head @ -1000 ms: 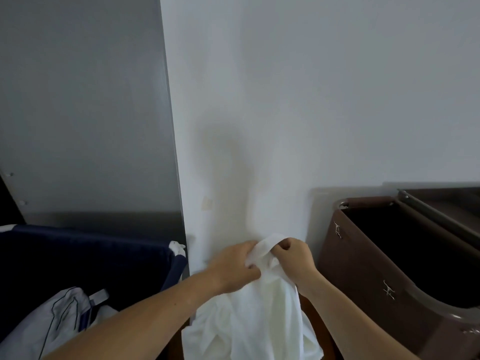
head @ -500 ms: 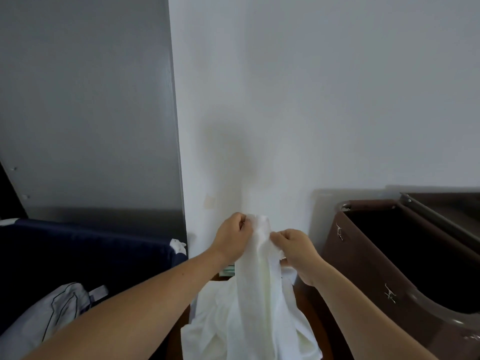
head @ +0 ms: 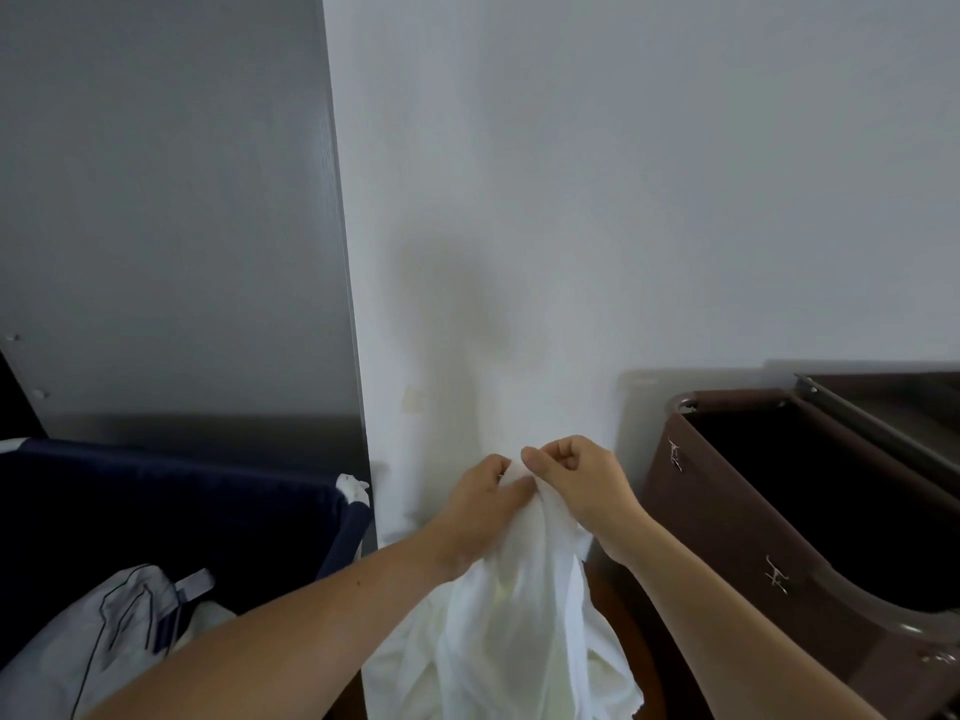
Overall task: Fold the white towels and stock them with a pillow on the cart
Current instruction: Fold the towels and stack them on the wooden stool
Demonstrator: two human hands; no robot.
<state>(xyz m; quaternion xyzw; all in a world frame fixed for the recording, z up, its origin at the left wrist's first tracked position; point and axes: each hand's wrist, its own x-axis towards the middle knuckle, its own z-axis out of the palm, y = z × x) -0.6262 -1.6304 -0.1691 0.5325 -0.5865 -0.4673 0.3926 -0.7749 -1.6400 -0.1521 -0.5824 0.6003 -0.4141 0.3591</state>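
A white towel [head: 514,615] hangs bunched from both hands in front of the white wall, its lower part trailing out of the bottom of the view. My left hand [head: 480,506] pinches its top edge from the left. My right hand [head: 576,480] pinches the same edge just to the right, thumb and fingers curled, and the two hands nearly touch. A brown cart bin [head: 727,517] stands open at the right, dark inside. A white pillow with dark piping [head: 104,636] lies in the navy bin at the lower left.
A navy fabric bin [head: 171,491] fills the left side, its corner close to my left forearm. A grey panel [head: 166,200] rises behind it and meets the white wall [head: 623,174]. A dark wooden floor strip shows below the towel.
My hands have come closer together on the towel's top edge. The right hand has risen slightly and the left has dropped a little; the towel still hangs bunched.
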